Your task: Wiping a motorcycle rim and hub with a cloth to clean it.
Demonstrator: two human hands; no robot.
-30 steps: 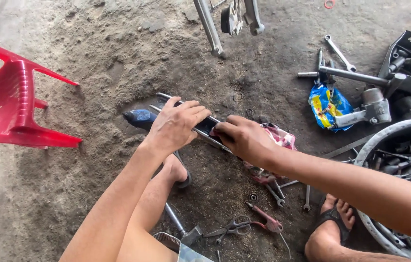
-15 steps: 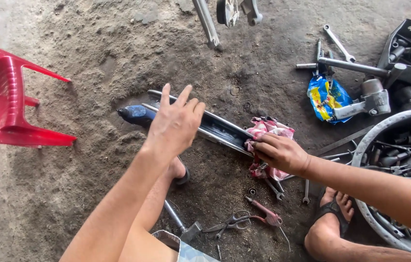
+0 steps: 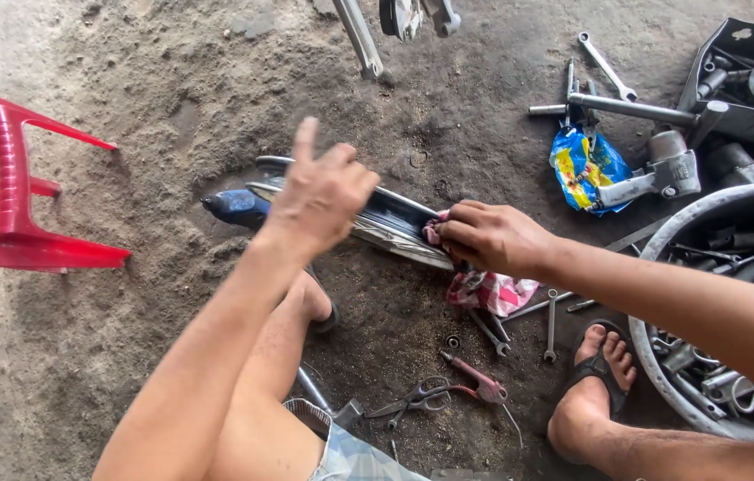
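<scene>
A long dark metal rail [image 3: 390,218] lies on the dirt floor, its left end capped in blue [image 3: 236,206]. My left hand [image 3: 323,191] hovers just above the rail's middle, fingers loosely spread, holding nothing. At the rail's right end my right hand [image 3: 493,239] is closed on a pink patterned rag [image 3: 488,287] and presses it against the metal. The rag hangs down below the hand.
A red plastic chair [image 3: 3,196] stands at the left. Spanners [image 3: 551,325], pliers [image 3: 479,383] and scissors [image 3: 412,399] lie by my feet. A basin of metal parts [image 3: 662,356] is at the right, a blue-yellow packet [image 3: 586,165] behind it.
My left hand has lifted off the rail and opened. My right hand slid right along the rail to the rag and closed on it.
</scene>
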